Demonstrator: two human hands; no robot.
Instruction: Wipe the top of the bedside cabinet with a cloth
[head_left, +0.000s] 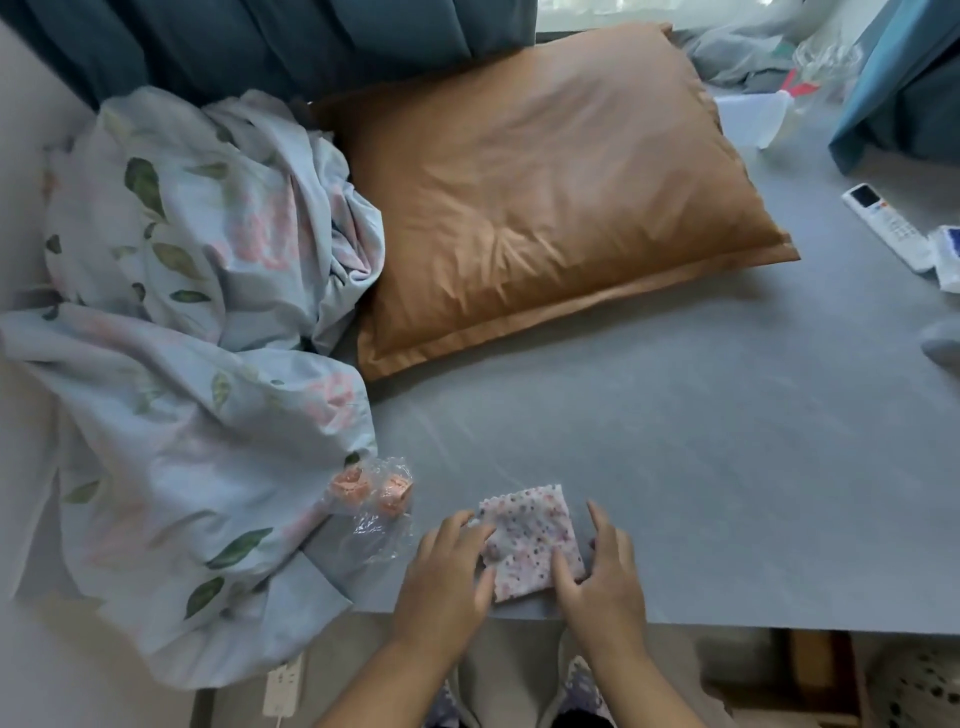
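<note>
A small folded cloth (527, 538), white with pink and purple dots, lies on a grey sheet-covered bed (701, 467) near its front edge. My left hand (447, 577) rests on the cloth's left side, fingers spread across it. On the cloth's right edge sits my right hand (602, 577), thumb pressing the cloth's lower corner and fingers along its side. Both hands touch the cloth flat against the bed. No bedside cabinet shows in this view.
A brown pillow (545, 197) lies at the bed's head. A crumpled floral quilt (182, 338) fills the left. Clear plastic wrap with pink items (374, 499) sits left of the cloth. A white remote (883, 223) lies far right. A power strip (283, 686) lies on the floor.
</note>
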